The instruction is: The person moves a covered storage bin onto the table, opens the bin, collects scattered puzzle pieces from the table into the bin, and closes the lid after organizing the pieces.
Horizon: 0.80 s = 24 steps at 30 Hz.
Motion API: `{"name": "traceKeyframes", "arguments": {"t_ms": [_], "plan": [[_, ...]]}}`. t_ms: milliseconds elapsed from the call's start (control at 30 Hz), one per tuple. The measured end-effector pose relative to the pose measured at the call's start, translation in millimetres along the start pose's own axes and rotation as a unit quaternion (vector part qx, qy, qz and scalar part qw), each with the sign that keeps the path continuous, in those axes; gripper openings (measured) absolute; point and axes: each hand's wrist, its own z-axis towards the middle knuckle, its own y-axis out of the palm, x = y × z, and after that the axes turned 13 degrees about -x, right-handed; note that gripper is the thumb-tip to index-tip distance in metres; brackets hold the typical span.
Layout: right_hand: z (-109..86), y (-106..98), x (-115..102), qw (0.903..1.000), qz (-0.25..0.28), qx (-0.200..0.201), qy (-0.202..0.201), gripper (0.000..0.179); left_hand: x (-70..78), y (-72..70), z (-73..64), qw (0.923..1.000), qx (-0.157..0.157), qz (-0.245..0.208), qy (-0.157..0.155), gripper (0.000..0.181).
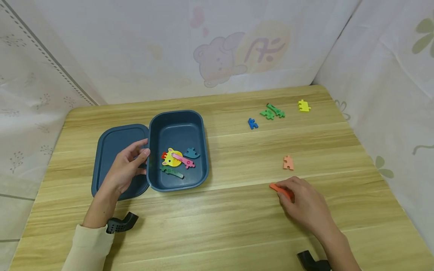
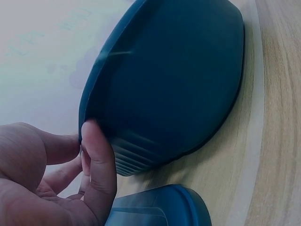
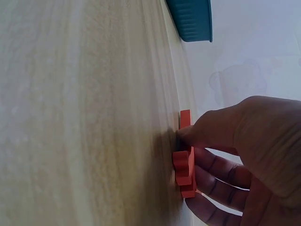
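Note:
My left hand [image 1: 127, 165] pinches the left rim of a dark blue plastic box [image 1: 205, 165], thumb and fingers on either side of its edge. Inside the box lie a yellow giraffe-head puzzle piece [image 1: 174, 161], a pink piece [image 1: 187, 162], a teal piece [image 1: 191, 153] and a green piece [image 1: 172, 172]. Over at the right, my right hand [image 1: 306, 205] holds an orange-red puzzle piece [image 3: 184, 167] between thumb and fingers, close over the tabletop. A light orange puzzle piece [image 1: 288, 162] lies just beyond that hand.
The box's blue lid [image 1: 112, 150] lies flat to its left, partly under my left forearm. Toward the back right are a blue piece [image 1: 252, 123], two green pieces [image 1: 276, 110] and a yellow piece [image 1: 303, 105]. Curtains hang behind the wooden table [image 1: 203, 233].

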Motion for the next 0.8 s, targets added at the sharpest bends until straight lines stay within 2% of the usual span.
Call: {"name": "traceKeyframes", "arguments": {"t_ms": [800], "plan": [[13.3,2,-1,0.9980,0.020,0.043,-0.043,0.020,-0.2,0.1,-0.3,1.0000,-0.002,0.002,0.002,0.064]]}}
